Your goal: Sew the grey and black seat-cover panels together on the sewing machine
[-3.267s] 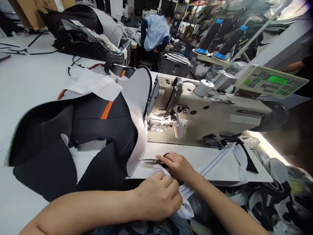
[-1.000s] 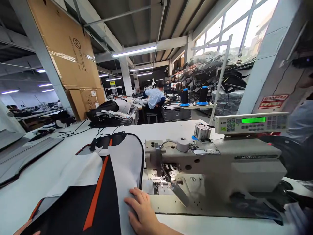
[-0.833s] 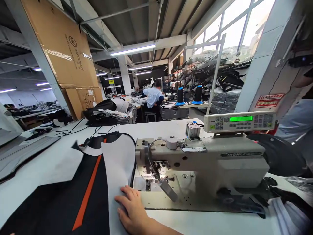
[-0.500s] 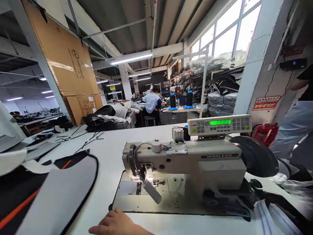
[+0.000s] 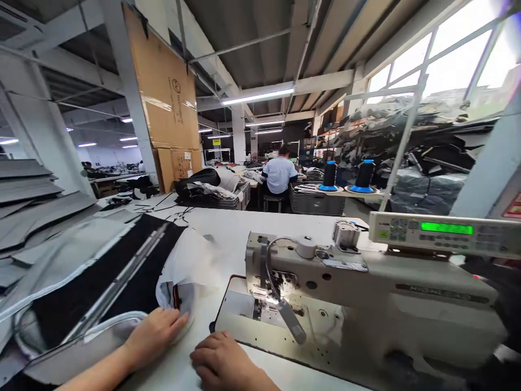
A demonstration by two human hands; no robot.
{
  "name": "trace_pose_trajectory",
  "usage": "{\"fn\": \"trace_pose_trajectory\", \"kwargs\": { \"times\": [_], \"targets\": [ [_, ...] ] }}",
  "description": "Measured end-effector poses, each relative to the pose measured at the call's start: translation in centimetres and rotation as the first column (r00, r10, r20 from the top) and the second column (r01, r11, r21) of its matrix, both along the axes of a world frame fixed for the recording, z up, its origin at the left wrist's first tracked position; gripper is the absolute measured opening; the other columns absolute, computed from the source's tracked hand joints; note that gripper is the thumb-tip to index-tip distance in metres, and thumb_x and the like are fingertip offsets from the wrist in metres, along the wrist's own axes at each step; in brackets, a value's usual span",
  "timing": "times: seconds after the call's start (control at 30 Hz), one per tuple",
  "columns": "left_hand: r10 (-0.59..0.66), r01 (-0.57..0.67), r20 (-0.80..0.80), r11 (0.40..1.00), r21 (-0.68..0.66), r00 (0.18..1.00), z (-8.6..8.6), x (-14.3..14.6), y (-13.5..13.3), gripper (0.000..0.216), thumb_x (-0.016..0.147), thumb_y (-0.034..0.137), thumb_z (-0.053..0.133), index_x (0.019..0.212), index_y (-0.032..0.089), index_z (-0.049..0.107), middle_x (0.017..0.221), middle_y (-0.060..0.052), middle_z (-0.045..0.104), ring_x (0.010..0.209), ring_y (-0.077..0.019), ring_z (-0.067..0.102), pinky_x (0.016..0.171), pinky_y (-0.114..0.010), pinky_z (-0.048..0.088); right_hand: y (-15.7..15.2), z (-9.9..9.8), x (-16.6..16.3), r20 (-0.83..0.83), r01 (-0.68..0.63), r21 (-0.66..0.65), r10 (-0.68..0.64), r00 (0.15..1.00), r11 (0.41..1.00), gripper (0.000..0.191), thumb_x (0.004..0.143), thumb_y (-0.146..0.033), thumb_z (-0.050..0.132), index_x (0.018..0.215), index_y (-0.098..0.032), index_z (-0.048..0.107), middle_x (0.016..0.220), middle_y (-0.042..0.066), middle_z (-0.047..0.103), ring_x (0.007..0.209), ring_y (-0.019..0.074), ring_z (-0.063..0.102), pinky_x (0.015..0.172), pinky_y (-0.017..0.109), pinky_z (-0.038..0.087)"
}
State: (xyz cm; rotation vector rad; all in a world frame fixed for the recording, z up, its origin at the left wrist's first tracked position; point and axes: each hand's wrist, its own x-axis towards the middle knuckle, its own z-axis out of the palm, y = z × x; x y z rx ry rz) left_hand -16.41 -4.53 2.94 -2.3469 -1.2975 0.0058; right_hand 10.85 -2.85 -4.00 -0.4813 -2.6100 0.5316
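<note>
My left hand [image 5: 157, 334] is closed on the near right edge of a large fabric panel [image 5: 134, 271], black in the middle with white and grey borders. Part of the panel's right end is folded over and smeared by motion, with a bit of orange showing near my fingers. My right hand [image 5: 222, 358] rests on the white table [image 5: 175, 361] at the front left corner of the sewing machine [image 5: 309, 277], fingers lying on the surface with nothing visible in them. The machine's lamp lights the needle area; no fabric lies under it.
Grey fabric pieces [image 5: 32, 201] are stacked at the left. A control panel [image 5: 443, 233] with a green display sits above the machine. Behind stand black thread cones [image 5: 329, 175], a grey crate [image 5: 313, 202] and a seated person [image 5: 280, 175]. Black cords lie at the table's back.
The view has turned left. My left hand has come into view holding the fabric panel, which is now turned over and folded. My right hand stays by the machine bed, its fingers drawn in.
</note>
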Motion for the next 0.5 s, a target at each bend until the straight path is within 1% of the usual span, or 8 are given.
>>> {"fn": "trace_pose_trajectory", "kwargs": {
  "times": [0.03,0.07,0.17,0.27,0.37,0.43,0.47,0.5],
  "targets": [
    [0.049,-0.049,0.026,0.999,0.000,0.998,-1.2,-1.6,-0.4,0.046,0.077,0.001,0.043,0.113,0.025,0.060,0.085,-0.004,0.063,0.073,-0.0181,0.060,0.068,-0.030,0.046,0.1,-0.2,0.0,0.012,-0.019,-0.013,0.019,1.000,1.000,0.027,0.085,-0.027,0.056,0.112,-0.027,0.058,0.115,-0.002,0.063,0.104,0.0193,0.057,0.088,0.031,0.039],
    [0.186,-0.187,0.067,0.982,0.004,0.980,-1.8,-3.2,-0.7,0.045,0.077,-0.001,0.041,0.108,0.023,0.062,0.090,-0.006,0.064,0.078,-0.0192,0.061,0.071,-0.031,0.046,0.2,-0.3,0.0,0.019,-0.032,-0.029,0.033,0.999,0.999,0.027,0.085,-0.026,0.057,0.112,-0.027,0.058,0.115,-0.001,0.063,0.104,0.0193,0.056,0.089,0.032,0.040],
    [0.614,-0.606,0.145,0.790,-0.095,0.776,-0.8,-7.6,-0.9,0.044,0.079,-0.001,0.037,0.107,0.017,0.064,0.098,-0.012,0.063,0.089,-0.0249,0.061,0.078,-0.037,0.045,-0.1,0.2,0.3,-0.013,-0.019,-0.090,0.018,1.000,0.996,0.025,0.084,-0.020,0.054,0.107,-0.026,0.061,0.113,0.000,0.063,0.103,0.0184,0.056,0.092,0.033,0.040],
    [0.777,-0.778,0.199,0.622,-0.093,0.598,0.7,-9.2,0.3,0.043,0.087,0.005,0.028,0.118,0.005,0.057,0.108,-0.023,0.058,0.105,-0.0349,0.056,0.090,-0.050,0.039,-0.3,1.2,0.7,-0.051,-0.006,-0.146,-0.001,0.999,0.989,0.024,0.088,-0.018,0.048,0.106,-0.026,0.062,0.111,0.002,0.063,0.105,0.0183,0.056,0.093,0.034,0.043],
    [0.853,-0.863,0.255,0.493,-0.111,0.455,-0.5,-7.7,-0.1,0.051,0.087,0.007,0.033,0.138,0.001,0.036,0.135,-0.030,0.039,0.132,-0.0379,0.031,0.106,-0.057,0.020,0.1,0.9,1.1,-0.027,-0.017,-0.110,0.014,1.000,0.994,0.026,0.094,-0.023,0.042,0.109,-0.027,0.062,0.112,0.005,0.063,0.109,0.0194,0.056,0.093,0.034,0.048],
    [0.856,-0.844,0.261,0.499,-0.195,0.446,-2.2,-5.5,-3.0,0.058,0.084,0.017,0.047,0.141,0.010,0.035,0.147,-0.022,0.029,0.138,-0.0340,0.021,0.111,-0.049,0.018,0.6,-0.2,1.6,-0.036,-0.032,-0.008,0.031,0.999,0.999,0.026,0.094,-0.027,0.044,0.112,-0.030,0.063,0.114,0.005,0.063,0.109,0.0209,0.058,0.092,0.034,0.051],
    [0.828,-0.788,0.266,0.555,-0.267,0.493,-3.2,-4.2,-5.3,0.057,0.085,0.025,0.051,0.140,0.019,0.039,0.149,-0.014,0.029,0.139,-0.0286,0.023,0.112,-0.042,0.020,0.9,-0.9,2.0,-0.050,-0.045,0.047,0.047,0.998,0.998,0.027,0.093,-0.029,0.046,0.114,-0.032,0.063,0.115,0.004,0.064,0.108,0.0216,0.060,0.089,0.034,0.053],
    [0.738,-0.623,0.317,0.673,-0.398,0.595,-4.2,-2.7,-8.0,0.058,0.086,0.033,0.051,0.140,0.019,0.038,0.149,-0.014,0.030,0.139,-0.0295,0.023,0.113,-0.046,0.019,1.3,-1.6,2.3,-0.052,-0.075,0.091,0.079,0.995,0.993,0.029,0.092,-0.030,0.048,0.116,-0.035,0.062,0.116,0.003,0.063,0.106,0.0227,0.061,0.087,0.034,0.055]
  ]
}}
